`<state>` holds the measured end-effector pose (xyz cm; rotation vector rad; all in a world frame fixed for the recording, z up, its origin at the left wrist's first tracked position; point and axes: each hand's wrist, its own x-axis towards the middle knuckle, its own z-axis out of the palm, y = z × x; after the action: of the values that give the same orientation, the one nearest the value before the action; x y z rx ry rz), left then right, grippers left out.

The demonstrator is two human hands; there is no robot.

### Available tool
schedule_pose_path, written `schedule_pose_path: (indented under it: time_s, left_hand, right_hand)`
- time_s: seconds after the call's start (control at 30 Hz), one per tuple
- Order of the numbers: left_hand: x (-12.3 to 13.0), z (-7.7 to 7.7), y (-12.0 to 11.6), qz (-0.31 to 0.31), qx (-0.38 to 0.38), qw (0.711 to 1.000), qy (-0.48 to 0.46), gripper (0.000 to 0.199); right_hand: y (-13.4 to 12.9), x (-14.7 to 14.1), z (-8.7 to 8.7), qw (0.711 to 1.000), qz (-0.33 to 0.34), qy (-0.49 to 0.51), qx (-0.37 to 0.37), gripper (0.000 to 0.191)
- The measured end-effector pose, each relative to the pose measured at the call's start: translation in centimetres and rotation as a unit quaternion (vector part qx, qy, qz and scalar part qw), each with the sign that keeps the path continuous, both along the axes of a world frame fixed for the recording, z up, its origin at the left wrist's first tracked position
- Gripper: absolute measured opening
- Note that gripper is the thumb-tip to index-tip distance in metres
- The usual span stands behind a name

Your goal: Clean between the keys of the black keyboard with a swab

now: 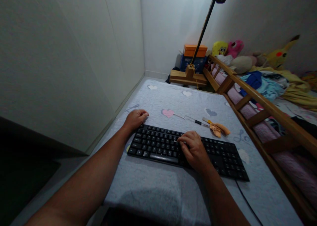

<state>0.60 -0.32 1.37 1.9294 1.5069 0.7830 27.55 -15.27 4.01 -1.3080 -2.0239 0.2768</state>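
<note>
A black keyboard [158,142] lies at a slant on the table covered with a pale blue cloth [160,183]. My right hand [194,148] is over its middle, fingers pinched on a small thin white-tipped stick [176,141], which points left at the keys. Beside the keyboard's upper left corner rests my left hand [135,119], its fingers curled together; whatever they may hold is hidden. Beyond the keyboard lie a thin metal tool with a black grip [198,122], a flat brush with a yellow band [206,120] and a crumpled orange cloth [219,129].
A wooden bed rail [255,97] runs along the right side, with clothes and plush toys behind it. Past the far edge, a wooden stand [189,75] carries a dark pole near an orange box [195,50]. White cabinet doors [74,54] line the left. A cable [247,201] trails towards me.
</note>
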Motion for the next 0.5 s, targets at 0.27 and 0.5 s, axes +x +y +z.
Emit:
schedule_pose_path:
  time_s: [0.27,0.5]
  left_hand:
    - [-0.23,-0.11,0.01,-0.009,0.003,1.0,0.001,0.037]
    - [-0.23,-0.17,0.08,-0.006,-0.001,1.0,-0.003,0.038]
  right_hand:
    - [-0.22,-0.21,0.23,1.0,0.009,-0.003,-0.024,0.016]
    - [0.09,-0.05,-0.24,1.0,-0.001,-0.004,-0.016,0.015]
